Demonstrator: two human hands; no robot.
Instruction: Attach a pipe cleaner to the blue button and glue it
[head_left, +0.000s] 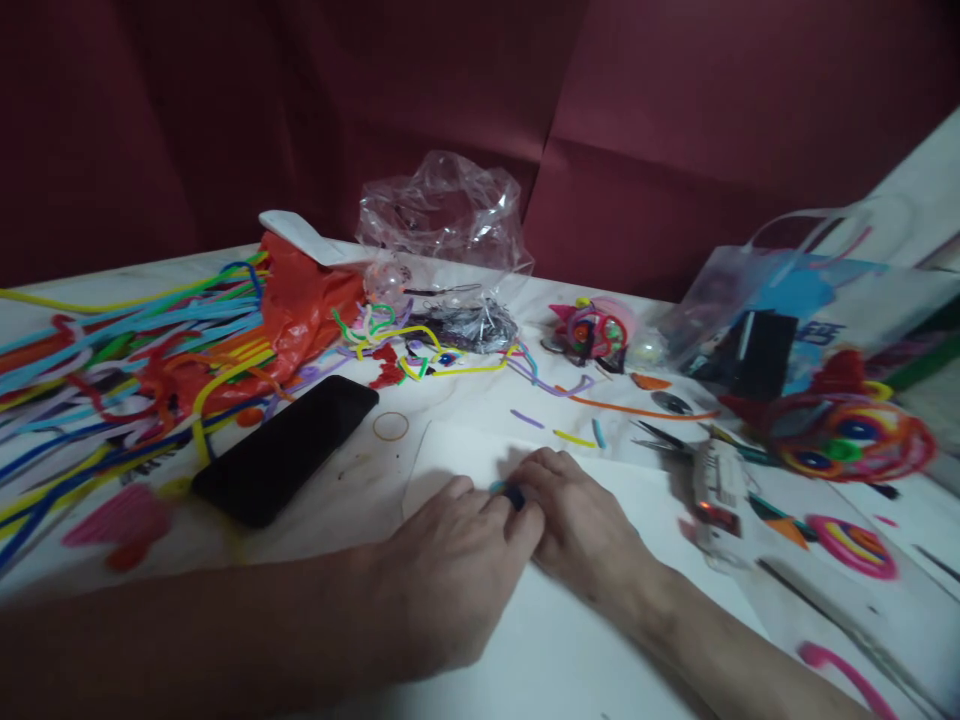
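Both my hands meet over a white sheet of paper [600, 640] in front of me. My left hand [457, 560] has its fingers curled in a pinch around a small dark blue pipe cleaner [514, 496], which looks rolled up. A bit of light blue shows beside it. My right hand [574, 510] is closed against the same piece from the right, its fingertips touching those of the left. Most of the rolled piece is hidden by the fingers. Short cut pipe cleaner pieces, one of them yellow [574, 438], lie just beyond my hands.
At left, a black phone [289, 450] lies beside a red bag [307, 310] spilling many coloured pipe cleaners. A crumpled clear plastic bag [446, 215] stands at the back. On the right are a glue gun [718, 500], scissors [660, 432] and a colourful coiled fish-like craft [847, 430].
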